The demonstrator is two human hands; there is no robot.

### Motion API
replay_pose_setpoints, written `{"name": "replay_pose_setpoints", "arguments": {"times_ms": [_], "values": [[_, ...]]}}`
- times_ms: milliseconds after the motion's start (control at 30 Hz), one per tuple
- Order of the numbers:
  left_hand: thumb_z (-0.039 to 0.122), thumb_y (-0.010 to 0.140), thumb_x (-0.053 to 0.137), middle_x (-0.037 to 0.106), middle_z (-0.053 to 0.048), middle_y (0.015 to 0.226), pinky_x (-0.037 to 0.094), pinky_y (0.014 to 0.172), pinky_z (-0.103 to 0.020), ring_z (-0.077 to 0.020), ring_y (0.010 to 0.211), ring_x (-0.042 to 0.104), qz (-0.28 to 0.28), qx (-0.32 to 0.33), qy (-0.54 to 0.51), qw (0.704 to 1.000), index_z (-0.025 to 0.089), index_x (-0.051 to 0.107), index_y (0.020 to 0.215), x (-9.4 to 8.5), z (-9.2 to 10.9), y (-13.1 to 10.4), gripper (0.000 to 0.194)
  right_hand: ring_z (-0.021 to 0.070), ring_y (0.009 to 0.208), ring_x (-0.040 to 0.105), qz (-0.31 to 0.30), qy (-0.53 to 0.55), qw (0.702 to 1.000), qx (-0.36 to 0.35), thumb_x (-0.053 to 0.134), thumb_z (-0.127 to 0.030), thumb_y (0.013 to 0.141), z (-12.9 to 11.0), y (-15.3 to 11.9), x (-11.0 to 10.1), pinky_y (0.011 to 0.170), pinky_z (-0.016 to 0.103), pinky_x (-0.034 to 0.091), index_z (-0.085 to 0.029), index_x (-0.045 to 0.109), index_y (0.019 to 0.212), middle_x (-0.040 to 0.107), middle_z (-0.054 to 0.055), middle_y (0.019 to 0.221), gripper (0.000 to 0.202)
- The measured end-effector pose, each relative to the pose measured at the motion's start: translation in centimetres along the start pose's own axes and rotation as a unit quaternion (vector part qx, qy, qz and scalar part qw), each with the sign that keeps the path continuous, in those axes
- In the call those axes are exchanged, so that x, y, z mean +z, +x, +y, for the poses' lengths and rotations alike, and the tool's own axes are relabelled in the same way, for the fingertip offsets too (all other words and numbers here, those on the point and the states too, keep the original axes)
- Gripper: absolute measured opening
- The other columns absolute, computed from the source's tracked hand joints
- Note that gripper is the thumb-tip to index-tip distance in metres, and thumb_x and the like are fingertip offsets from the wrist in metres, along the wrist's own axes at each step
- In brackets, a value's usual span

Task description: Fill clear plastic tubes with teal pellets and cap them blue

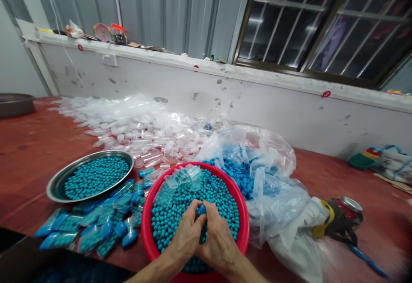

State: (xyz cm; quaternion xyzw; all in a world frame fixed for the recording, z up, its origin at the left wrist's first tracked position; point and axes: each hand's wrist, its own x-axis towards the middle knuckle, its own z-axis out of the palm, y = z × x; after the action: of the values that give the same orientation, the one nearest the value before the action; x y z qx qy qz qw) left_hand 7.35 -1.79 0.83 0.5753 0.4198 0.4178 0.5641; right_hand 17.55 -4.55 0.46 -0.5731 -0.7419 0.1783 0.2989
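Note:
My left hand (188,231) and my right hand (217,238) meet over a red plastic basin (243,223) full of small teal beads (174,216). Both are closed around a small container with a blue cap (201,210); fingers and thumbs hide most of its body. Several clear empty plastic containers (183,176) lie on the beads at the basin's far rim. Left of the basin, filled blue-capped containers (107,216) lie in a loose heap. Behind them a metal bowl (54,188) holds more teal beads. Loose blue caps (236,171) fill an open clear bag just beyond the basin.
A wide pile of clear plastic containers (144,128) spreads across the red table (28,158) toward the wall. To the right are a crumpled clear plastic bag (277,201), a jar with a metal lid (350,208) and a blue pen-like stick (368,261). A dark basin (16,107) stands far left.

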Motion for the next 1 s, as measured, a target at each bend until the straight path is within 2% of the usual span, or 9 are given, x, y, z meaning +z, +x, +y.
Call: {"name": "replay_pose_setpoints", "arguments": {"times_ms": [167,367,500,600,667,800,867,933,1000], "values": [[0.024,0.075,0.045,0.054,0.001,0.072,0.040,0.073,-0.026,-0.0157,0.073,0.051,0.007,0.009,0.052,0.999,0.019,0.048,0.079,-0.2,-0.5,0.0,0.007,0.0255,0.089,0.054,0.022,0.030,0.999,0.002,0.060,-0.023,0.061,0.5,-0.1,1.2,0.076,0.036,0.044,-0.017,0.036,0.120,0.051,0.012,0.104,0.063],[0.028,0.074,0.047,0.055,0.000,0.077,0.042,0.072,-0.026,-0.0156,0.076,0.052,-0.033,-0.015,0.030,0.999,0.017,0.048,0.084,-1.8,-0.6,0.0,0.015,0.0250,0.099,0.051,-0.132,0.145,0.979,0.053,0.070,-0.028,0.055,0.7,0.2,0.5,0.080,0.034,0.043,-0.021,0.018,0.136,0.041,0.012,0.125,0.096],[0.040,0.077,0.044,0.049,0.005,0.064,0.039,0.043,-0.020,-0.0092,0.045,0.044,-0.059,-0.087,0.044,0.993,0.019,0.043,0.104,-4.8,0.9,-0.6,0.034,0.0146,0.076,0.055,-0.153,0.254,0.950,0.097,0.062,-0.024,0.067,1.8,0.5,-0.5,0.064,0.026,0.046,-0.022,0.003,0.138,0.038,0.010,0.127,0.092],[0.040,0.077,0.045,0.055,0.002,0.071,0.043,0.053,-0.021,-0.0128,0.059,0.053,0.019,-0.035,0.152,0.988,0.021,0.045,0.106,-8.8,1.9,-1.4,0.035,0.0123,0.069,0.053,-0.159,0.233,0.955,0.095,0.055,-0.025,0.074,2.9,0.6,-1.0,0.065,0.026,0.046,-0.020,0.022,0.135,0.048,0.008,0.115,0.070],[0.039,0.078,0.044,0.060,-0.001,0.079,0.044,0.067,-0.027,-0.0181,0.073,0.057,0.095,-0.012,0.279,0.956,0.021,0.048,0.106,-11.7,2.1,-1.8,0.034,0.0142,0.072,0.054,-0.161,0.180,0.968,0.071,0.054,-0.027,0.075,3.5,0.8,-1.3,0.069,0.027,0.045,-0.021,0.037,0.128,0.053,0.006,0.108,0.056],[0.035,0.081,0.036,0.058,-0.010,0.106,0.041,0.080,-0.035,-0.0254,0.095,0.054,0.229,0.008,0.525,0.820,0.017,0.041,0.121,-14.9,1.6,-1.9,0.045,0.0190,0.091,0.054,-0.134,0.045,0.990,-0.012,0.052,-0.026,0.079,2.9,2.2,-1.2,0.082,0.030,0.041,-0.020,0.048,0.119,0.057,0.006,0.104,0.041],[0.032,0.083,0.033,0.056,-0.011,0.112,0.040,0.083,-0.034,-0.0239,0.098,0.053,0.236,0.047,0.577,0.781,0.016,0.044,0.120,-14.8,1.1,-1.6,0.042,0.0194,0.094,0.054,-0.133,-0.024,0.989,-0.056,0.048,-0.025,0.082,1.6,3.6,-0.6,0.083,0.029,0.041,-0.020,0.051,0.115,0.057,0.006,0.102,0.034],[0.030,0.084,0.032,0.060,-0.009,0.104,0.040,0.082,-0.033,-0.0219,0.092,0.055,0.201,0.062,0.604,0.768,0.018,0.051,0.113,-13.8,0.6,-1.0,0.037,0.0201,0.090,0.057,-0.143,-0.098,0.980,-0.094,0.049,-0.025,0.082,-0.3,5.2,0.7,0.077,0.029,0.045,-0.022,0.050,0.114,0.058,0.006,0.100,0.032],[0.028,0.085,0.031,0.063,-0.007,0.096,0.041,0.080,-0.033,-0.0210,0.088,0.056,0.158,0.063,0.622,0.764,0.020,0.056,0.106,-12.9,0.1,-0.3,0.034,0.0228,0.083,0.059,-0.138,-0.170,0.969,-0.112,0.057,-0.033,0.076,-2.2,6.9,2.4,0.068,0.031,0.048,-0.021,0.044,0.118,0.057,0.008,0.100,0.045]]}}
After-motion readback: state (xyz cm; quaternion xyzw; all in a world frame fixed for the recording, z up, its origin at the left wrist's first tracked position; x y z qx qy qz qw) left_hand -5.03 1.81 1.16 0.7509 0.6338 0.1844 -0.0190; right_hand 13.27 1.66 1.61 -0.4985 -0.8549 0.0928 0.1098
